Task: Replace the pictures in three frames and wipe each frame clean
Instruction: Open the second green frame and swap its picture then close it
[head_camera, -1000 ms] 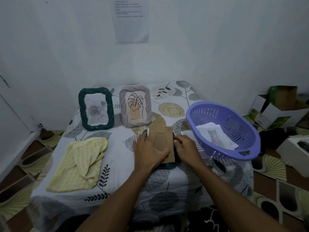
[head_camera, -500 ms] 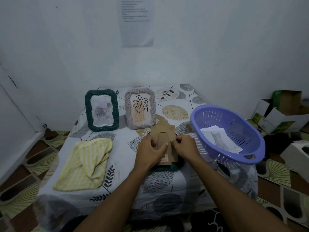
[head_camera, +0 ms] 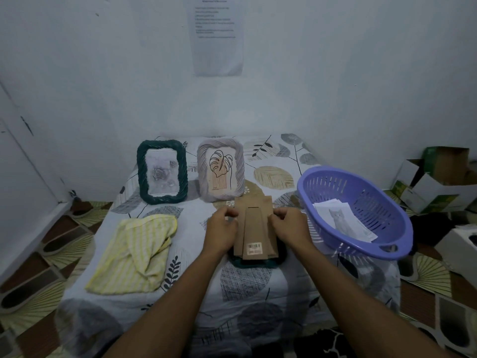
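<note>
Cardboard backing board point(head_camera: 254, 228), long axis front-to-back, lies over face-down green frame point(head_camera: 255, 263), desk point(head_camera: 258, 293) near edge. Side edges pinched by left hand point(head_camera: 222, 228) and right hand point(head_camera: 289, 228), equally near.

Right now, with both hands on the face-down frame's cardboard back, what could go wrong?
The cardboard back reaches almost to the upright grey frame; lifting it away could tip that frame. Left hand and right hand pinch only the back, so the face-down green frame beneath might lift or slide with it.
</note>
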Tool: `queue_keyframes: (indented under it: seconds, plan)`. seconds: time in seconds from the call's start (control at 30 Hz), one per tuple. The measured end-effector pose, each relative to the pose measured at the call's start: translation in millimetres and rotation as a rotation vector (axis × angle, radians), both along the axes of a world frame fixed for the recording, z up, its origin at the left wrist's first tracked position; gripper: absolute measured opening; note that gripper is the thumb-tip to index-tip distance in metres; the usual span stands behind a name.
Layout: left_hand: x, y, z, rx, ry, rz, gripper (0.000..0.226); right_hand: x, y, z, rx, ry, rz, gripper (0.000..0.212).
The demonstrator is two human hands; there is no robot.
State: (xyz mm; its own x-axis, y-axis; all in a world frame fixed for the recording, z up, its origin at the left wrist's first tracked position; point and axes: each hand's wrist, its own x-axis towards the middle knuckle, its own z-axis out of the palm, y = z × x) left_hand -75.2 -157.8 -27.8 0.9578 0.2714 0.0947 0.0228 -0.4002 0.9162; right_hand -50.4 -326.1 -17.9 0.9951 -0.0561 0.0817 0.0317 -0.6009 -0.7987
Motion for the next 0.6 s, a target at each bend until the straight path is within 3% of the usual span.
queue_keyframes:
  seconds: [0.17, 0.27, 0.6]
  plan:
    - [1.1, 20.5, 4.2, -0.187, -0.007, 0.012, 0.023, 1.1, 8.0, 4.6, 0.116, 0.007, 0.038, 0.02]
    - [0.6, 40.6, 4.3, -0.177, -0.013, 0.047, 0.027, 2.1, 17.8, 2.4, 0.145, -0.008, 0.098, 0.022]
    - [-16.4, 106.4, -5.5, 0.076, 0.052, 0.229, 0.032, -0.1, 39.1, -17.0, -0.281, -0.176, 0.288, 0.028]
